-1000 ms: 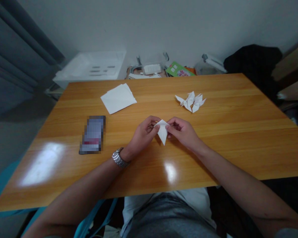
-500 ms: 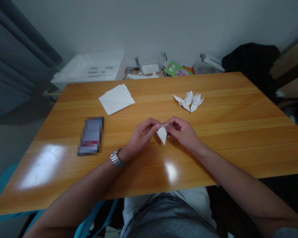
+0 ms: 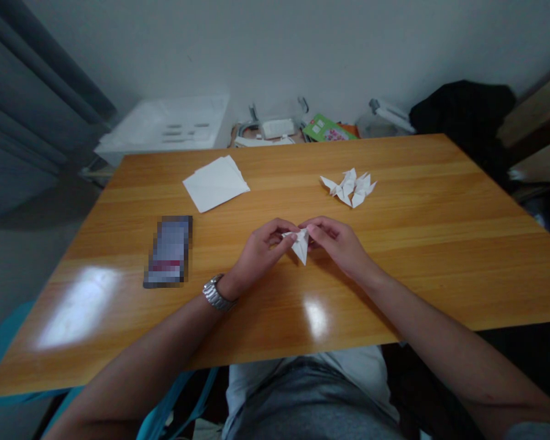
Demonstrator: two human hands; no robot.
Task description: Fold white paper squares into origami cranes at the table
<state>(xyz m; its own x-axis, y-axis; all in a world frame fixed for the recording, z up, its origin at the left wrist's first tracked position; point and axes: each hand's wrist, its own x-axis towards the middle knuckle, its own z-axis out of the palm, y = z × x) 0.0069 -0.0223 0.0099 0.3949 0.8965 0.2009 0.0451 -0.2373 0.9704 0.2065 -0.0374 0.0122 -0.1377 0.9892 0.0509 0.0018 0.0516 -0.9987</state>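
A small folded white paper piece [image 3: 300, 246] with a pointed lower tip is held just above the wooden table [image 3: 440, 256], near its middle. My left hand [image 3: 261, 250], a metal watch on its wrist, pinches the paper's upper left edge with curled fingers. From the other side, my right hand [image 3: 337, 243] pinches the upper right edge, fingertips almost meeting those of the left. Both hands are closed on the paper.
A stack of flat white paper sheets [image 3: 216, 183] lies at the back left of the table. Finished folded paper figures [image 3: 349, 186] sit at the back right. A phone [image 3: 168, 250] lies left of my hands. Boxes, clutter and a dark bag stand behind the table.
The paper piece has been folded smaller and flatter between my fingers. My fingertips have closed in together over its top edge. The hands stay in the same place.
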